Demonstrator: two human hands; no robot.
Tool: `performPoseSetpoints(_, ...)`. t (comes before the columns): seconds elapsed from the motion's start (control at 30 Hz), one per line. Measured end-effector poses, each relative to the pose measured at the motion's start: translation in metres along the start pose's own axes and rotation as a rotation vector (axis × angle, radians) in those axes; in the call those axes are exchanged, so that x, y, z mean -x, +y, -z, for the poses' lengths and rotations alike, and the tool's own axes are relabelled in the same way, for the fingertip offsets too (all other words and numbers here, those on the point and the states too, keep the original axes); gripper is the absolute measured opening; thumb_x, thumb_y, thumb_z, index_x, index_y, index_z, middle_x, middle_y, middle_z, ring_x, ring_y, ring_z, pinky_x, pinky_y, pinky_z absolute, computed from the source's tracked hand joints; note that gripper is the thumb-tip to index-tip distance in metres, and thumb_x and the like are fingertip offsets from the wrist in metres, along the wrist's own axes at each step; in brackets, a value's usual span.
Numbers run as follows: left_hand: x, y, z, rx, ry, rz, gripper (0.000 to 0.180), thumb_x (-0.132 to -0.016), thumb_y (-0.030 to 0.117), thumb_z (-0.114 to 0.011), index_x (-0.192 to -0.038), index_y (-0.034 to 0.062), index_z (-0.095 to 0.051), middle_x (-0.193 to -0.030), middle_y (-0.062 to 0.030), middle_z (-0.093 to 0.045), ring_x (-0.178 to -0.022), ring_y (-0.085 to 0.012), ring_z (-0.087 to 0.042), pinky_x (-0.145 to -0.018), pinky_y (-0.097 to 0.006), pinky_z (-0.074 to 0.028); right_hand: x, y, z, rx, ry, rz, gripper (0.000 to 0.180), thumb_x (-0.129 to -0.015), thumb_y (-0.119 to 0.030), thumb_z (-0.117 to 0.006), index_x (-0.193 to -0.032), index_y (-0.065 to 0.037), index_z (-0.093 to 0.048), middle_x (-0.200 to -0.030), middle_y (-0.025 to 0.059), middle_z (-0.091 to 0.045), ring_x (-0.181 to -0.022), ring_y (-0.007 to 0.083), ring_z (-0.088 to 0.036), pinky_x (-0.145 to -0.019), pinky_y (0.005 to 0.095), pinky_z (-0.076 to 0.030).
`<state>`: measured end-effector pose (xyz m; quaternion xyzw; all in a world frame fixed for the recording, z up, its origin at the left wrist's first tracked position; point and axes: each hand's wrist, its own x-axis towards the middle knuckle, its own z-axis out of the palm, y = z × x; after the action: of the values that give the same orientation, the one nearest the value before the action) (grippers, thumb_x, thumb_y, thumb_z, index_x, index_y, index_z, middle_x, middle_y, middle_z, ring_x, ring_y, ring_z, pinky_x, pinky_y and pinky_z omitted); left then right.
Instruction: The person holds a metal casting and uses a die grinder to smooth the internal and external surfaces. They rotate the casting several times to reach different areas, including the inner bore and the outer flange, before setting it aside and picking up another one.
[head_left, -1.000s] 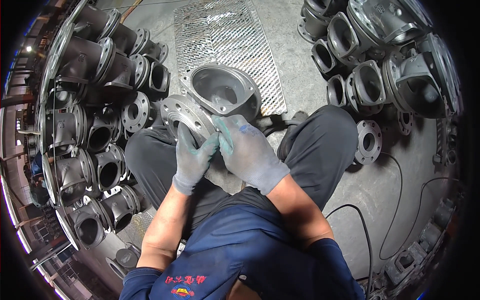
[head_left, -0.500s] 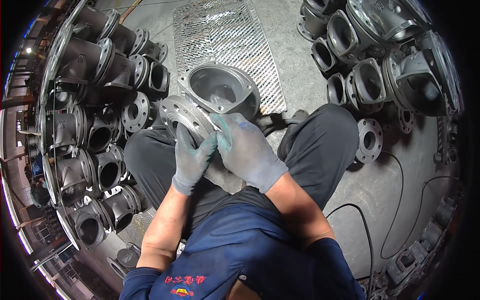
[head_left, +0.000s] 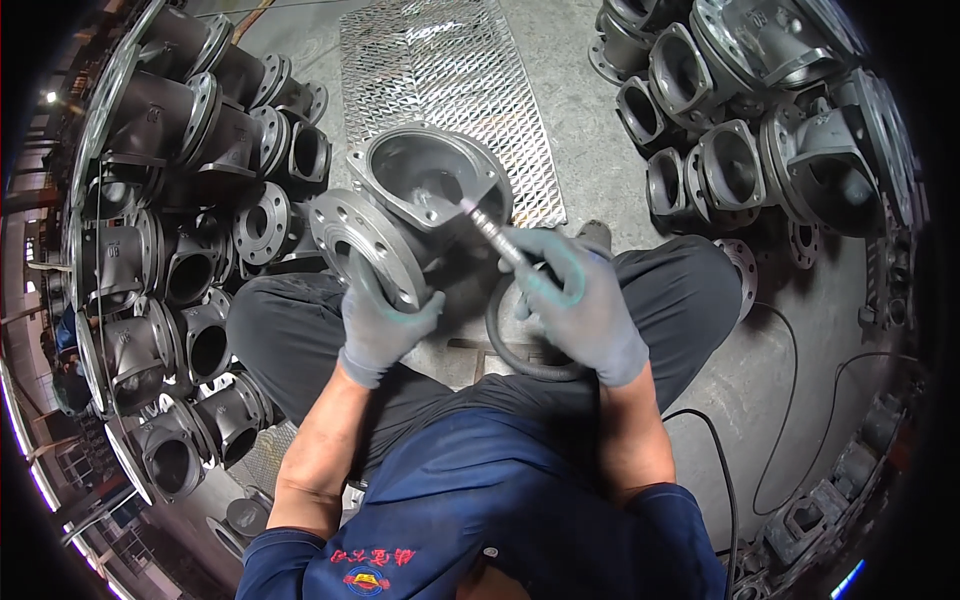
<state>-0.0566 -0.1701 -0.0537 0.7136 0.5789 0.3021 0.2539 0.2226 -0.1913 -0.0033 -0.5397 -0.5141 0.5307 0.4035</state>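
A grey cast-metal valve body (head_left: 480, 205) stands between my knees, its wide squarish opening facing up and its round bolt-holed flange (head_left: 400, 265) turned toward my left. My gloved left hand (head_left: 385, 325) grips the flange's lower edge, fingers at the bore and thumb on the other side. In my gloved right hand (head_left: 590, 300) is a slim metal pencil grinder (head_left: 490, 232), tilted up and left. Its tip is blurred near the corner of the squarish opening. A dark hose (head_left: 510, 350) loops below that hand.
Stacked valve bodies (head_left: 150, 115) rise on my left, and more castings (head_left: 735, 165) are piled at the right. A patterned metal plate (head_left: 440, 70) lies on the floor ahead. Thin black cables (head_left: 795, 400) trail across the floor at right.
My right hand has moved right, away from the flange, and the grinder now shows in it. My left hand stays at the flange, its thumb now wider apart. My knees have spread slightly.
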Motion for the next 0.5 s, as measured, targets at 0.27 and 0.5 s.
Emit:
performPoseSetpoints(0.27,-0.074,0.026,0.044,0.640,0.018,0.490,0.043,-0.096,0.019,-0.083,-0.128,-0.0063,-0.069,-0.110,-0.0073,-0.075,-0.093,-0.0129,-0.069,-0.085,-0.029,-0.055,-0.004,0.031,0.000,-0.222,0.172,-0.211,0.044,-0.109,-0.009,-0.061,-0.152,0.005,-0.060,-0.118,0.0082,-0.077,-0.078,0.0064,-0.069,-0.062,0.0208,-0.053)
performPoseSetpoints(0.5,-0.069,0.019,0.039,0.757,0.108,0.487,0.032,-0.099,0.018,-0.084,-0.116,-0.0028,-0.067,-0.090,0.0034,-0.065,-0.073,-0.0009,-0.053,-0.064,-0.021,-0.041,-0.021,0.047,-0.019,-0.205,0.112,-0.313,0.043,-0.110,-0.006,-0.061,-0.152,-0.001,-0.059,-0.119,0.0094,-0.075,-0.076,0.0100,-0.071,-0.060,0.0241,-0.052)
